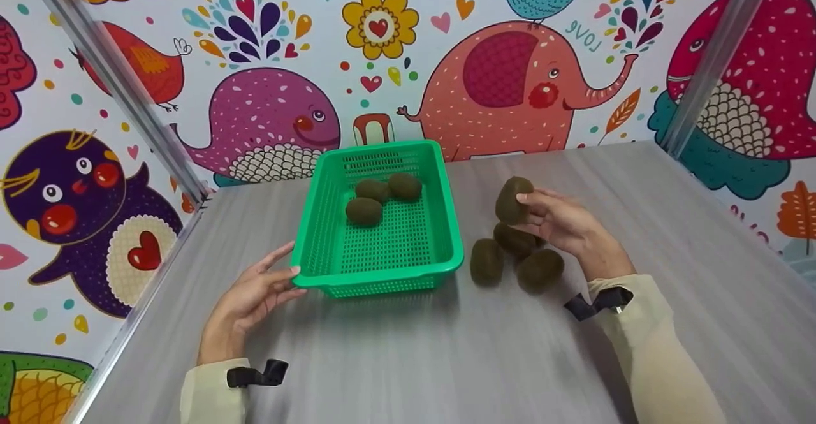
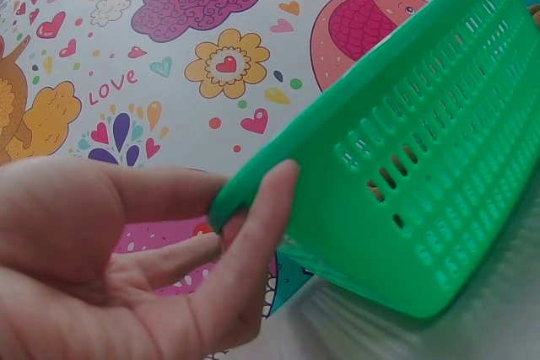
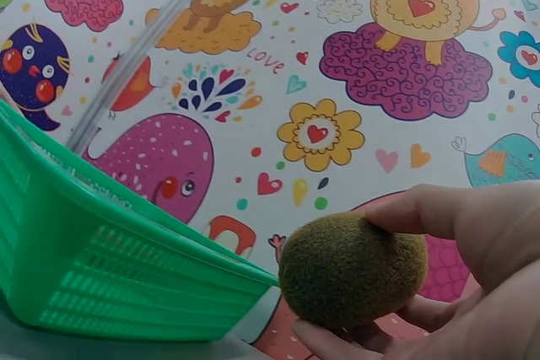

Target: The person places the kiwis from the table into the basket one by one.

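Head: grey table (image 1: pixel 395 354), cartoon-print wall (image 1: pixel 366 102).

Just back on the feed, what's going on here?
A person's left hand grips the green basket by the rim at its near left corner. The right hand holds a kiwi raised off the table, to the right of the basket. Three kiwis lie inside the basket, and at least three others lie on the table near the right hand, partly hidden.
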Tool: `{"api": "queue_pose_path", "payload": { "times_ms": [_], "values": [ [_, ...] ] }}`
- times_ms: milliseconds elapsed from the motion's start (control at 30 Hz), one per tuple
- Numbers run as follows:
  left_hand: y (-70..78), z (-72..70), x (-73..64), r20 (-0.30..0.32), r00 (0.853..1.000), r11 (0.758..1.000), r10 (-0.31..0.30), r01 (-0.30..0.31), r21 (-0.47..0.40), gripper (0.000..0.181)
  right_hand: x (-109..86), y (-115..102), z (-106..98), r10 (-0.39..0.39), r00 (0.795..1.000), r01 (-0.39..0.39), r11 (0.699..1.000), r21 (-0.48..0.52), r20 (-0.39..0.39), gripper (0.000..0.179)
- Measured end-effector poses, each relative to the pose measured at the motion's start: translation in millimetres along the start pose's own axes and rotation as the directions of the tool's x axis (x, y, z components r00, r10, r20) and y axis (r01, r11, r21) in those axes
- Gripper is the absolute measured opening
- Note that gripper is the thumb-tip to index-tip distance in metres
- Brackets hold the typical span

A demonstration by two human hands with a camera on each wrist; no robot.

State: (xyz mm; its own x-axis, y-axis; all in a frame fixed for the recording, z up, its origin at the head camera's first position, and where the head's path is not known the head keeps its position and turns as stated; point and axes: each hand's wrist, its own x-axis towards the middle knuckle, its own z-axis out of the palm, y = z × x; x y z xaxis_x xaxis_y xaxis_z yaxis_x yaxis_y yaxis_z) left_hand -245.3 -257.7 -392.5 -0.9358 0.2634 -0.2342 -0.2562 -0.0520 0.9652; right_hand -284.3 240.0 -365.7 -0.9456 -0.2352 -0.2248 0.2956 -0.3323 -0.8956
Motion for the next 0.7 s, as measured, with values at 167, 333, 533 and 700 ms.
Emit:
{"api": "queue_pose_path", "payload": {
  "times_ms": [167, 333, 533, 700],
  "values": [
    [-1.4, 0.5, 0.3, -0.004, 1.000, 1.000, 0.001, -0.001, 0.003, 0.074, -0.5, 3, 14, -0.002, 1.000, 0.002, 1.000, 0.018, -0.022, 0.038],
    [-1.8, 0.9, 1.1, -0.004, 1.000, 1.000, -0.001, 0.001, -0.005, 0.074, -2.5, 6, 31, 0.000, 0.998, 0.003, 0.999, 0.050, -0.065, 0.055],
    [-1.2, 1.2, 2.6, 0.001, 1.000, 1.000, 0.003, -0.003, -0.018, 0.074, -2.3, 9, 51, -0.013, 0.996, 0.021, 0.994, 0.106, -0.083, 0.068],
    [-2.3, -0.3, 1.4, 0.000, 1.000, 1.000, 0.004, -0.004, -0.018, 0.074, 2.9, 7, 69, -0.043, 0.995, 0.053, 0.993, 0.106, -0.094, 0.063]
  ]
}}
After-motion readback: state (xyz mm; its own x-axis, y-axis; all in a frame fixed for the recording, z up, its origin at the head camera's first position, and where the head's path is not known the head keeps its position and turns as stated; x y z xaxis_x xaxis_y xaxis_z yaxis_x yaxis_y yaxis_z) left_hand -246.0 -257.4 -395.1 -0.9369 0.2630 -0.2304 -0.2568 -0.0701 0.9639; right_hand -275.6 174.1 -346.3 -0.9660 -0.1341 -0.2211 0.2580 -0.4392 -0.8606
